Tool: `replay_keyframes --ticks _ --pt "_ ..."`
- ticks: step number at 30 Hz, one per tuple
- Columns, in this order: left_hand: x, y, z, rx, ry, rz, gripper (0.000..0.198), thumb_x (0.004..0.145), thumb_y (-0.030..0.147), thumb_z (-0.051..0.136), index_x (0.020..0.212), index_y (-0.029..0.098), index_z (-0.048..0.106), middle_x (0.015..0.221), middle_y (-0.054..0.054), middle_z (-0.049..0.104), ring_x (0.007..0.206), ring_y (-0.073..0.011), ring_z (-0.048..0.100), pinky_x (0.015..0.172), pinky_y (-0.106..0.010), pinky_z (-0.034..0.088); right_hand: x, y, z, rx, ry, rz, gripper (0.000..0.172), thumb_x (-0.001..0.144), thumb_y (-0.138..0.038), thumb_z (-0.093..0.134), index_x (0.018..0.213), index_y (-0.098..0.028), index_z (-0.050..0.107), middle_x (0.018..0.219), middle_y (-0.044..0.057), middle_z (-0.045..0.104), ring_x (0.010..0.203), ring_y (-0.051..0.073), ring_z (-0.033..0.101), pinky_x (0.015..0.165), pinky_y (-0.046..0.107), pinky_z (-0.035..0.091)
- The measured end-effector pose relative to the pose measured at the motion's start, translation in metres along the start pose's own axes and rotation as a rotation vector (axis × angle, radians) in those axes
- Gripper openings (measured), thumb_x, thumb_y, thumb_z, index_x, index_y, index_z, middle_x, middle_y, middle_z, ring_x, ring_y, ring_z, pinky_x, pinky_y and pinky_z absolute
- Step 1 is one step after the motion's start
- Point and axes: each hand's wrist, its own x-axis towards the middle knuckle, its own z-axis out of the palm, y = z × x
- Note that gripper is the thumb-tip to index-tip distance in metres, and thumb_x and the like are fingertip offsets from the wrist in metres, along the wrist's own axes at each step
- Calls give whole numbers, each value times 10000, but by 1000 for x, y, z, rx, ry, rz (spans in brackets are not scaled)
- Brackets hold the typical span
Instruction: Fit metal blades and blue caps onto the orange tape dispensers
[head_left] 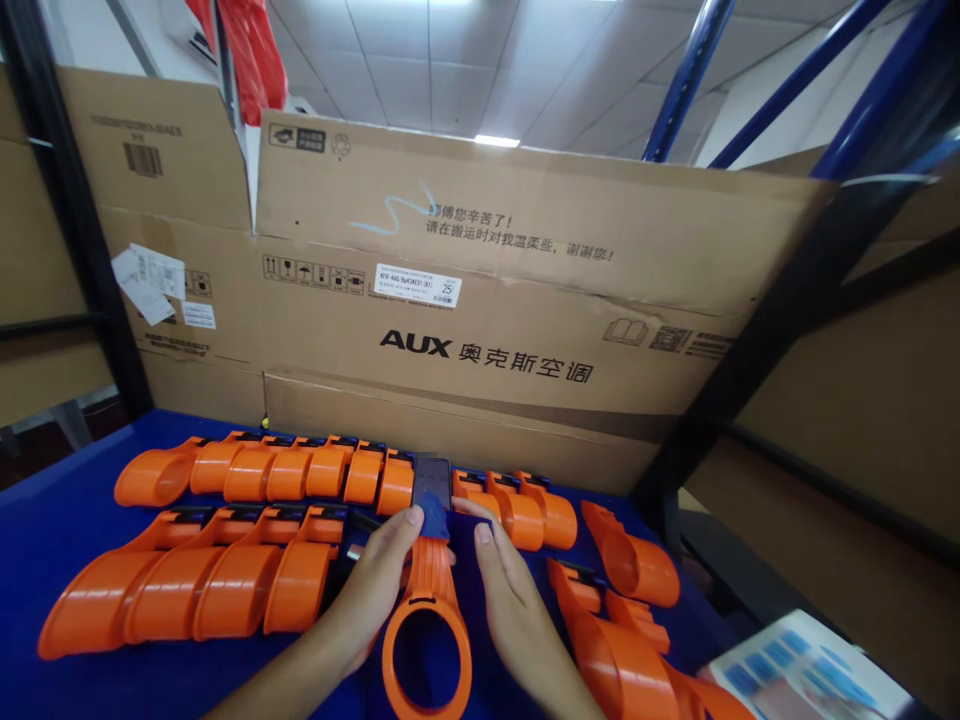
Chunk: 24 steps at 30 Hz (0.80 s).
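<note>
My left hand (384, 565) is closed on an orange plastic part with a ring-shaped end (427, 640). The ring hangs toward me, and its narrow neck runs up between my hands. A small blue piece (433, 516) sits at the top of the neck, beside my left thumb. My right hand (510, 600) is just right of the neck, thumb and fingers stretched out and apart, with nothing visible in it. Its fingertips are close to the blue piece; I cannot tell whether they touch it. Behind the blue piece is a dark flat rectangular object (431, 478).
Rows of similar orange parts (240, 590) lie left on the blue tabletop (45, 540), with more orange parts (652, 570) at right. A cardboard sheet (337, 340) stands behind. A white-and-blue printed box (810, 665) is at lower right. Dark frame posts (82, 240) flank the table.
</note>
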Motion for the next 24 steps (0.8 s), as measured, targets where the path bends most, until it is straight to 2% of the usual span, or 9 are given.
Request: replay_keyframes --ticks 4,7,10,13,17,21,24 --pt "-2 2 3 76 -38 82 491 828 499 749 1182 164 689 1110 -120 778 1069 -291 700 918 -369 518 0 11 -5 14 -3 0 453 1024 -506 426 1364 -280 622 1408 48 626 1390 267 482 1207 444 300" --pt "-3 3 4 87 -80 94 481 830 450 759 1226 194 666 1178 -122 751 1123 -304 674 887 -360 531 1 13 -12 17 -3 -28 472 1019 -491 428 1408 -275 585 1441 40 603 1402 286 470 1205 471 302" --pt "-3 3 4 107 -101 123 451 841 399 753 1239 208 661 1226 -125 725 1152 -305 654 841 -332 536 3 7 -16 -31 -28 -83 477 979 -453 542 1427 -294 562 1465 36 584 1386 293 492 1192 490 326" --pt "-4 2 3 105 -108 161 386 849 353 744 1204 216 677 1248 -116 706 1174 -304 634 830 -333 540 4 -2 -18 -99 -13 -174 493 926 -400 648 1400 -279 591 1431 69 614 1345 305 535 1168 503 365" --pt "-4 1 0 63 -87 189 365 835 322 761 1184 246 687 1290 -92 676 1205 -300 608 842 -347 545 3 -4 -20 -176 -34 -277 429 925 -371 652 1347 -297 637 1384 71 651 1307 303 569 1154 519 382" --pt "-3 2 -1 34 -75 181 362 819 318 781 1167 260 702 1347 -84 644 1239 -299 584 841 -340 545 4 -1 -22 -247 -71 -314 372 929 -367 647 1299 -332 672 1365 52 666 1306 305 571 1184 562 323" --pt "-3 2 -1 5 -64 181 378 808 299 795 1176 279 706 1349 -65 644 1237 -274 584 889 -343 537 6 -2 -22 -259 -78 -312 366 940 -370 635 1302 -338 669 1368 52 663 1307 302 571 1178 568 332"
